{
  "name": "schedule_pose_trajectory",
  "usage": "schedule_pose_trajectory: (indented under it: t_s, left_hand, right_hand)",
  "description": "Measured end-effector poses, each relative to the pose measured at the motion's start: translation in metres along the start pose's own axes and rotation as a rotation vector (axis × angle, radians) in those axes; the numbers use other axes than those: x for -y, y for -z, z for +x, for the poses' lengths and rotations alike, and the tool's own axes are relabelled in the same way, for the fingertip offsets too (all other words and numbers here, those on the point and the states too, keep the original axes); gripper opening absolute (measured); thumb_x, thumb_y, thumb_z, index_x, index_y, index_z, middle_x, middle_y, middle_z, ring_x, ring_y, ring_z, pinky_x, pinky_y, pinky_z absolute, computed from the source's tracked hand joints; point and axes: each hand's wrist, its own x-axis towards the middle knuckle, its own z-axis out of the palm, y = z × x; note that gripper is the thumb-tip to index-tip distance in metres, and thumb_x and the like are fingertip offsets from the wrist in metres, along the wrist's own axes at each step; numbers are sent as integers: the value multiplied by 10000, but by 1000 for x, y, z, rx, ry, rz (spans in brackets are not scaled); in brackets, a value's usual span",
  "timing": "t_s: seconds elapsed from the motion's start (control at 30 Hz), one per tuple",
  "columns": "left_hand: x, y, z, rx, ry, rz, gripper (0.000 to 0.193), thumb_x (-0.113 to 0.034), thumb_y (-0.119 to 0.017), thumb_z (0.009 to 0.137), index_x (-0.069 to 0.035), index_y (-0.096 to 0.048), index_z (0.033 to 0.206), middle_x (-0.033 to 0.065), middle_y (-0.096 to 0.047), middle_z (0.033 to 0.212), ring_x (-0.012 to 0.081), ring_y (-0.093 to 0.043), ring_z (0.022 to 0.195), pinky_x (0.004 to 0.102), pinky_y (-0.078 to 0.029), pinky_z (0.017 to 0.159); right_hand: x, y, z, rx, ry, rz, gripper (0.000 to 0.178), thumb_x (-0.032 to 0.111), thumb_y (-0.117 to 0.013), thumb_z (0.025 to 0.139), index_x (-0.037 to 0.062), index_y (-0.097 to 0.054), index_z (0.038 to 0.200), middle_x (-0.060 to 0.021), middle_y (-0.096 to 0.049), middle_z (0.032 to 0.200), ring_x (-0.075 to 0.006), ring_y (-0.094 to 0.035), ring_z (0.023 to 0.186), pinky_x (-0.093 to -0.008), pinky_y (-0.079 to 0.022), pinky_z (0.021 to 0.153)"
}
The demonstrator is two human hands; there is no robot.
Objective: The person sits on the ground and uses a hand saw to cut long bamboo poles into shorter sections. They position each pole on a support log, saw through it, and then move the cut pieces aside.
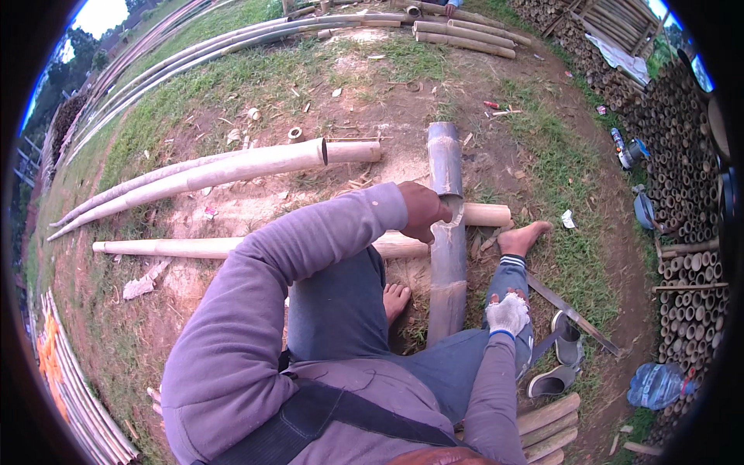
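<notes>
A thick grey bamboo pole (446, 267) lies lengthwise in front of me, across a paler bamboo pole (487, 215). A notch is cut in its upper side, showing the hollow inside. My bare left hand (420, 211) reaches across to this notch, the index finger at its opening and the thumb by the pole's left side, closed on the wall there. My right hand (508, 312), in a pale fingerless glove, lies on my lower right leg with its fingers out and holds nothing visible. Beside that leg is a long, narrow, flat blade-like tool (572, 312), partly hidden.
Two long pale bamboo poles (256, 161) lie on the ground to the left. Dark shoes (552, 381) and a blue plastic bottle (655, 386) are at the right. Stacked bamboo pieces (690, 283) rise along the right edge, and cut bamboo lengths (463, 39) lie farther off.
</notes>
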Motion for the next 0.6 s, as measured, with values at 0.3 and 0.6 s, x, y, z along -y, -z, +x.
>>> schedule_pose_trajectory:
  t_s: [0.3, 0.6]
  left_hand:
    - [15, -6, -20, 43, 92, -7, 615, -429, -808, 909, -200, -621, 1448, 169, -773, 1101, 399, -740, 1080, 547, -569, 925]
    - [21, -9, -31, 37, 122, -21, 621, -431, -815, 906, -193, -627, 1448, 174, -780, 1118, 404, -737, 1105, 543, -566, 958]
  right_hand:
    - [5, 7, 0, 60, -41, -42, 526, 434, -792, 885, 180, -728, 1340, -86, -630, 1490, -337, -574, 1395, -578, -500, 1064]
    - [6, 10, -2, 51, -29, -25, 500, 433, -793, 882, 160, -754, 1298, -97, -655, 1460, -356, -587, 1381, -589, -504, 1061]
